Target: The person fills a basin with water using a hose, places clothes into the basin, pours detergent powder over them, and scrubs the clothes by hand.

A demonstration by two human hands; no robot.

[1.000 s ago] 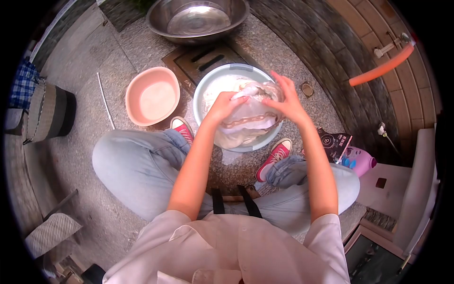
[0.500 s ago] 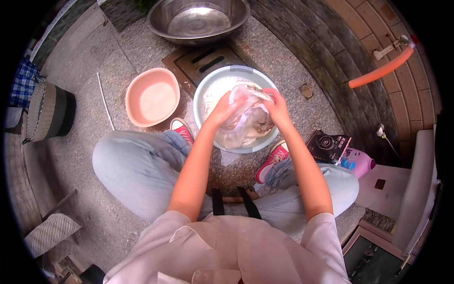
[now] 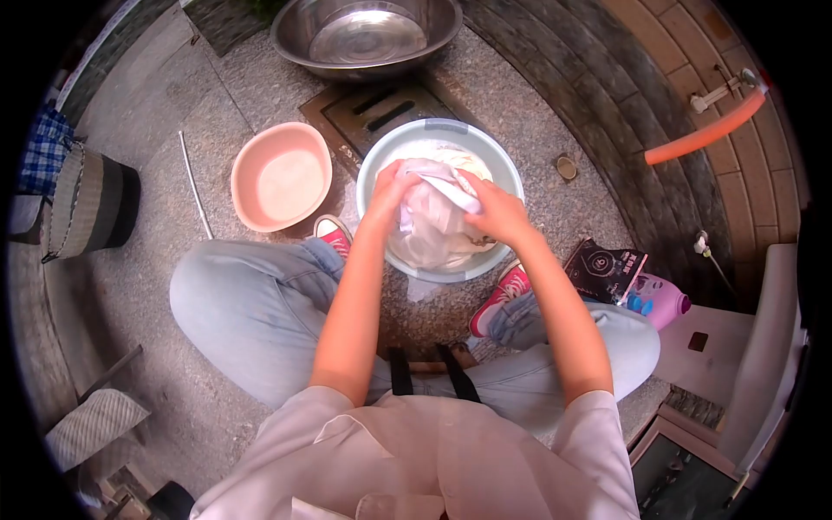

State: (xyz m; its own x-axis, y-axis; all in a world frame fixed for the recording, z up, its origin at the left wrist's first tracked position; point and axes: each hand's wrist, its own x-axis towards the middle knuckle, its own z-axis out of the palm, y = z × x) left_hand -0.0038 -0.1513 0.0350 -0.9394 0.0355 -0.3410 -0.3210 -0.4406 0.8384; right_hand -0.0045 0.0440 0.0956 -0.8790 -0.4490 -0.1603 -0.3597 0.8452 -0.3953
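Between my feet stands a light blue basin [image 3: 370,156] with whitish suds in it. A wet, pale pinkish-white garment [image 3: 431,212] is bunched up over the basin, its lower part hanging down into it. My left hand [image 3: 390,192] is closed on the garment's left side. On the other side my right hand [image 3: 498,211] grips a folded edge of it, fingers curled round the cloth. Folds hide some of the fingertips.
A pink basin [image 3: 282,178] sits to the left, and a large steel basin [image 3: 368,39] beyond a drain cover [image 3: 347,113]. At right are a black packet [image 3: 604,269], a purple bottle [image 3: 663,299] and an orange hose [image 3: 706,130]. A woven basket [image 3: 91,204] stands far left.
Both hands have shifted the garment within the basin. My left hand moved slightly left, and my right hand came lower and turned inward. A folded white edge now shows between them.
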